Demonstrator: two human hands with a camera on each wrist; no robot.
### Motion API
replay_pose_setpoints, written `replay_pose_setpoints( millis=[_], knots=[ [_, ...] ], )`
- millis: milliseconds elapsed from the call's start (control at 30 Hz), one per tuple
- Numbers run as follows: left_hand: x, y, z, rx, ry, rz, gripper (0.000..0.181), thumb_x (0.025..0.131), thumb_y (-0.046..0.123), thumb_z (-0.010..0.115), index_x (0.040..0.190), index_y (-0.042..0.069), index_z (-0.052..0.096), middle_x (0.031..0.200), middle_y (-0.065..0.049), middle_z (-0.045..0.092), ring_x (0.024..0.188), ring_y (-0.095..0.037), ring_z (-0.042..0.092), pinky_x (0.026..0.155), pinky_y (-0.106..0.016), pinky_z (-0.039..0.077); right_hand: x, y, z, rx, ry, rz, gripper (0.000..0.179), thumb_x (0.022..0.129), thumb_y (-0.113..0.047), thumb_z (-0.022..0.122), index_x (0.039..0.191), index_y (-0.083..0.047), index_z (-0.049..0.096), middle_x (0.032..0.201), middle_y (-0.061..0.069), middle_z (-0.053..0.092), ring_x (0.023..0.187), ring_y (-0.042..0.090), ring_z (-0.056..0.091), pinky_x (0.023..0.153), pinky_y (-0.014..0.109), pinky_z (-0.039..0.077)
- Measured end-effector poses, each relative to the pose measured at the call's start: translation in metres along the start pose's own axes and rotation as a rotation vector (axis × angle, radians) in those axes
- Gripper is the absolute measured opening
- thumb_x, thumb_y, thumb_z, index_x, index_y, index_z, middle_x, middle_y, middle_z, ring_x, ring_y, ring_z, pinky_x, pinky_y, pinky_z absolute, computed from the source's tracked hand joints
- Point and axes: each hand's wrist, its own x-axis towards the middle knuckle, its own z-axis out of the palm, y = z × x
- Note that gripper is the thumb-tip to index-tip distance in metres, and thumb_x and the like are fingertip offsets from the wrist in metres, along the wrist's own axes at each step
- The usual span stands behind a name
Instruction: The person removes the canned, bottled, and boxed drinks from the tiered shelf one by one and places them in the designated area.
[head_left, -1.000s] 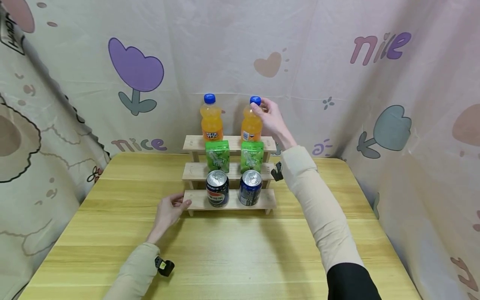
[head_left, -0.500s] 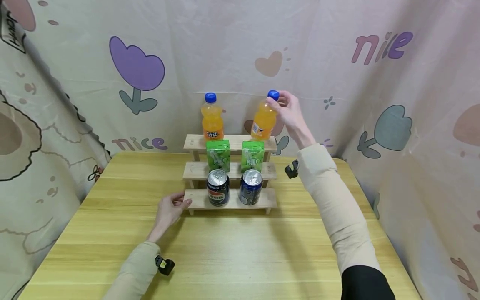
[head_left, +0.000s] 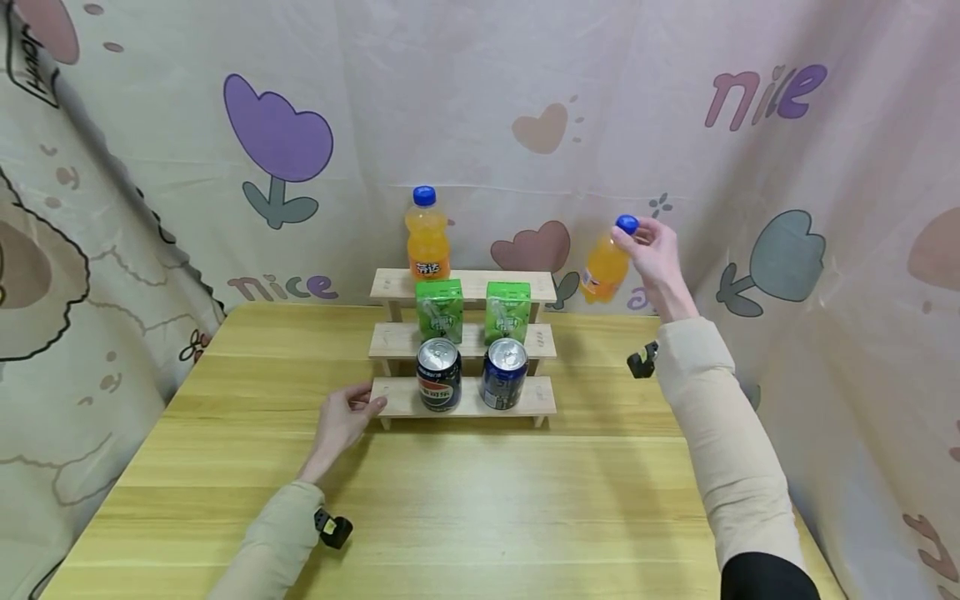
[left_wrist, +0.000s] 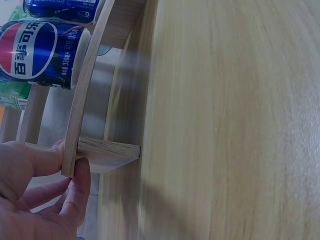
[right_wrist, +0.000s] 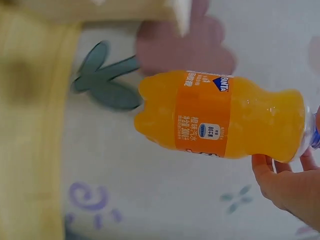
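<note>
My right hand [head_left: 652, 257] grips an orange soda bottle [head_left: 605, 268] near its blue cap. The bottle hangs tilted in the air, to the right of a three-step wooden rack [head_left: 510, 283]. In the right wrist view the same soda bottle [right_wrist: 200, 115] shows its orange label, with fingers [right_wrist: 285, 187] at its neck. My left hand [head_left: 343, 425] pinches the left end of the rack's lowest shelf. The left wrist view shows the thumb and fingertips of that hand [left_wrist: 45, 185] on either side of the shelf board [left_wrist: 85, 95].
Another orange soda bottle [head_left: 427, 237] stands on the top shelf. Two green drink cartons [head_left: 439, 310] are on the middle shelf, and two dark blue cola cans [head_left: 439, 379] on the lowest. The rack stands on a wooden table [head_left: 480, 508] before a patterned curtain [head_left: 450, 100].
My right hand has lifted the bottle off the top shelf and carried it right, past the rack's end. The left hand keeps its place on the lowest shelf.
</note>
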Motion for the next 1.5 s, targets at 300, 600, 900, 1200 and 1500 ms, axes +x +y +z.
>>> replay_pose_setpoints(
  millis=[300, 600, 900, 1200, 1500],
  knots=[
    [-0.001, 0.000, -0.001, 0.000, -0.011, -0.005, 0.045, 0.094, 0.014, 0.071, 0.130, -0.010, 0.060, 0.109, -0.027, 0.070, 0.098, -0.035, 0.070, 0.073, -0.021, 0.058, -0.005, 0.057, -0.022, -0.097, 0.048, 0.114, 0.038, 0.098, -0.030, 0.066, 0.126, -0.007, 0.055, 0.114, -0.006, 0.053, 0.123, 0.023, 0.049, 0.122, 0.045, 0.037],
    [-0.002, 0.000, 0.000, -0.003, -0.006, -0.004, 0.044, 0.094, 0.014, 0.071, 0.129, -0.011, 0.060, 0.109, -0.028, 0.071, 0.098, -0.035, 0.070, 0.071, -0.020, 0.058, -0.008, 0.092, -0.027, -0.142, 0.068, 0.181, 0.055, 0.099, -0.028, 0.065, 0.140, 0.004, 0.046, 0.122, 0.002, 0.051, 0.127, 0.027, 0.047, 0.122, 0.045, 0.037],
    [-0.003, 0.000, 0.000, -0.002, -0.001, -0.002, 0.043, 0.093, 0.014, 0.071, 0.128, -0.010, 0.061, 0.107, -0.027, 0.071, 0.096, -0.034, 0.071, 0.069, -0.017, 0.055, -0.009, 0.113, -0.028, -0.153, 0.042, 0.223, 0.054, 0.101, -0.021, 0.062, 0.145, 0.005, 0.044, 0.146, 0.022, 0.045, 0.130, 0.031, 0.046, 0.124, 0.047, 0.034],
    [-0.003, 0.000, 0.001, -0.004, 0.001, -0.006, 0.044, 0.093, 0.014, 0.072, 0.128, -0.010, 0.061, 0.107, -0.027, 0.071, 0.095, -0.033, 0.071, 0.069, -0.016, 0.054, -0.010, 0.122, -0.025, -0.167, 0.033, 0.243, 0.054, 0.100, -0.017, 0.061, 0.144, 0.008, 0.043, 0.147, 0.026, 0.044, 0.132, 0.034, 0.045, 0.122, 0.046, 0.037],
    [-0.002, 0.000, 0.000, -0.013, 0.005, -0.003, 0.044, 0.093, 0.013, 0.072, 0.128, -0.011, 0.061, 0.108, -0.027, 0.071, 0.096, -0.034, 0.071, 0.068, -0.016, 0.056, -0.009, 0.124, -0.024, -0.184, 0.034, 0.216, 0.052, 0.100, -0.017, 0.061, 0.144, 0.007, 0.045, 0.142, 0.024, 0.047, 0.128, 0.031, 0.047, 0.120, 0.046, 0.039]
  ],
)
